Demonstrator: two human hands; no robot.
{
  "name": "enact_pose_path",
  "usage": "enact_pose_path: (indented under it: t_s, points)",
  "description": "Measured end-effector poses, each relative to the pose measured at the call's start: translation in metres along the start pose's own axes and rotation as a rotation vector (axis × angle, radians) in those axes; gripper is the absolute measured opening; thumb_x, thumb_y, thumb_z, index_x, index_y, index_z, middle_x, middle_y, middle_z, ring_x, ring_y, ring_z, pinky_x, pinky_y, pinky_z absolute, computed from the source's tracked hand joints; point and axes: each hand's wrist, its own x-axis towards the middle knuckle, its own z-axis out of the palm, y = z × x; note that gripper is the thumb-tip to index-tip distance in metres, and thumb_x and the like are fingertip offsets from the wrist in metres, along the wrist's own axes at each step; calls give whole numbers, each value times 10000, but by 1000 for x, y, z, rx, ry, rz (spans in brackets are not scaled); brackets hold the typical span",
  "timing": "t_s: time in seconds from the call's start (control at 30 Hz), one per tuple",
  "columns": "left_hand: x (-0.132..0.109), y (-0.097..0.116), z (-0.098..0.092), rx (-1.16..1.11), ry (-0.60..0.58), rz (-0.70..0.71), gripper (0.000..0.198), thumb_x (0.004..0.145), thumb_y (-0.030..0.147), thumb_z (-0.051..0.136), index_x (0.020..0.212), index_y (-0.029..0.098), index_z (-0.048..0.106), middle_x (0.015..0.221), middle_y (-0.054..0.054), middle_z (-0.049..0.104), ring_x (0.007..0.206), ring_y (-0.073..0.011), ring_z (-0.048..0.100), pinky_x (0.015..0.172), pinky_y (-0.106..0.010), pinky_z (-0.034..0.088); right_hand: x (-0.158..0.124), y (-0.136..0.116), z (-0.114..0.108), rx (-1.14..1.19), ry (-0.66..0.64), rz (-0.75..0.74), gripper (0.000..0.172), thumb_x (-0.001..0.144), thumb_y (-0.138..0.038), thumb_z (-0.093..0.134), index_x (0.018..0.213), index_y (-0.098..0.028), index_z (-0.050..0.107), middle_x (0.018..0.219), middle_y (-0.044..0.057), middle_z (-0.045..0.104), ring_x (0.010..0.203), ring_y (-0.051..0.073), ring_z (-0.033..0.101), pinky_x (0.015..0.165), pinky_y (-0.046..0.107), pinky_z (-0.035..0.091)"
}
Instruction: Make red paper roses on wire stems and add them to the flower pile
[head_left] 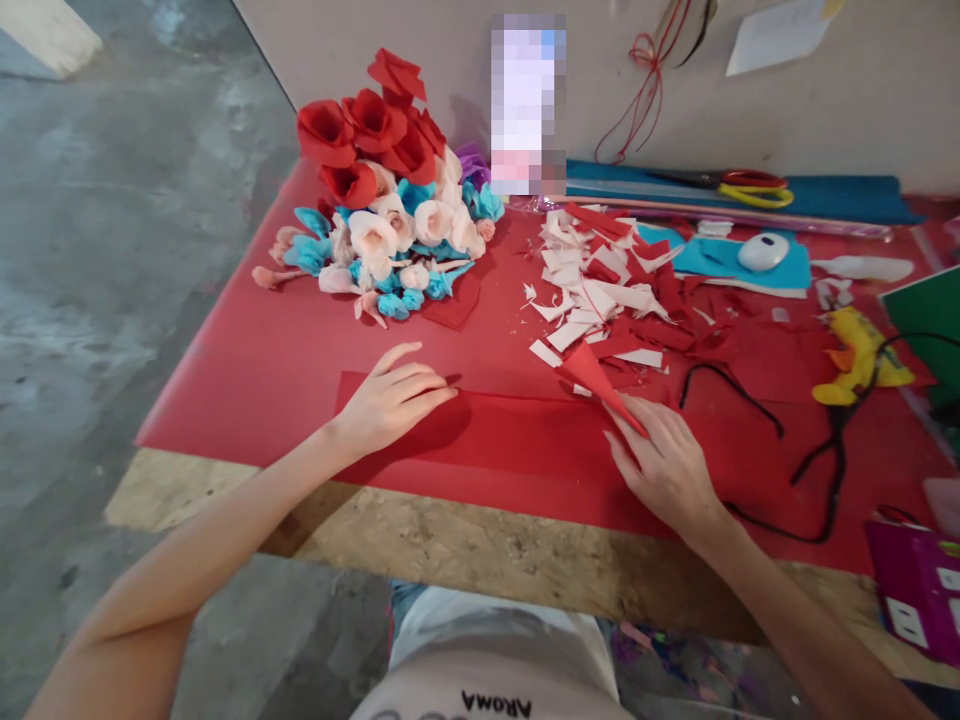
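Observation:
A long sheet of red paper (517, 430) lies along the near side of the red-covered table. My left hand (394, 400) rests at its left end, fingers stretched out and slightly apart, holding nothing. Near the sheet's right end, my right hand (664, 465) is closed around a narrow red paper piece (596, 385), which looks folded or rolled and points up and left. The tip of that piece reaches a heap of white and red paper scraps (592, 275). Part of the piece is hidden by my fingers.
Red, white and blue paper flowers (375, 235) are piled at the back left. Scissors (750, 185) lie on a blue roll (840, 195) along the wall. A white mouse-shaped object (763, 251), a yellow packet (862, 360) and a black cord (832, 480) are on the right.

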Motion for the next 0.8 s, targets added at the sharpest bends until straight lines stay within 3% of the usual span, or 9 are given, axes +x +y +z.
enact_pose_path:
  t_s: [0.2, 0.47, 0.6, 0.7, 0.8]
  points:
    - [-3, 2, 5, 86, 26, 22, 260, 854, 49, 498, 1002, 212, 637, 859, 1, 687, 856, -144, 614, 1083, -496, 295, -4, 3, 6, -9, 47, 34, 316, 806, -78, 548, 1122, -88, 554, 1014, 188, 652, 927, 276, 604, 808, 409, 501]
    - [-6, 2, 8, 52, 77, 22, 244, 818, 69, 576, 1004, 217, 631, 930, 2, 697, 926, -152, 614, 1124, -514, 230, 6, 4, 5, 52, 44, -63, 73, 806, -103, 601, 846, -155, 634, 950, 102, 705, 881, 219, 629, 835, 390, 481]
    - [-1, 5, 6, -50, 44, 9, 198, 830, 94, 543, 959, 215, 632, 907, 9, 716, 895, -147, 640, 1102, -510, 281, 8, 6, 11, 94, 52, -109, 124, 804, -80, 601, 722, -170, 626, 948, 71, 716, 877, 201, 635, 858, 405, 478]
    - [7, 3, -2, -276, -111, -130, 205, 857, 147, 499, 1020, 191, 614, 920, -25, 718, 855, -143, 659, 967, -394, 458, 7, 7, 14, 118, 67, -137, 137, 780, -55, 620, 700, -166, 622, 932, 73, 719, 886, 205, 642, 869, 423, 476]
    - [19, -6, -13, -610, -459, -285, 300, 926, 209, 395, 1184, 202, 549, 1057, -40, 696, 906, -120, 662, 824, -244, 519, 8, 6, 10, 141, 87, -172, 151, 783, -65, 623, 680, -173, 603, 932, 68, 722, 892, 204, 651, 882, 440, 472]
